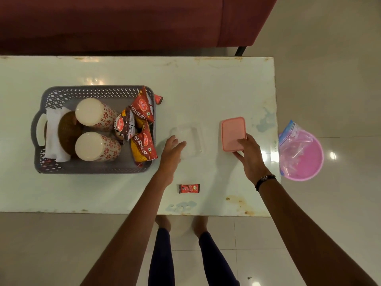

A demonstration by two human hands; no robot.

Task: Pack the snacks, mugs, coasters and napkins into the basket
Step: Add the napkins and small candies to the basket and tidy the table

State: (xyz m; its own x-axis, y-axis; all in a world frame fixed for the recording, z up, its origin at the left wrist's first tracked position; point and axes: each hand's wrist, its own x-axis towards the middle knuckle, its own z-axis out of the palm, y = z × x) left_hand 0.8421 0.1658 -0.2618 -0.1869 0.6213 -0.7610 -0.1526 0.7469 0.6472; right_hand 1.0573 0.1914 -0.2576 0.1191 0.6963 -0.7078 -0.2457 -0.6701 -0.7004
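1. A white bench (206, 89) filled the view, with a dark red sofa (123, 21) beyond its far edge at twelve o'clock.
2. On the floor at three o'clock sat a pink bowl (307, 162) with a clear zip bag (292, 141) lying in it.
3. A pink lid (233, 131) lay at two o'clock; the right hand (249, 157) pinched its near corner.
4. A clear plastic container (189, 141) stood mid-bench, the left hand (173, 151) touching it with its grip spread.
5. A small red sachet (189, 188) lay alone near the front edge at six o'clock.
6. The grey basket (92, 170) sat at nine o'clock, holding two patterned mugs (94, 114) on their sides, white napkins (53, 135), brown coasters (68, 131) and red snack packets (144, 145), one leaning over the right wall.
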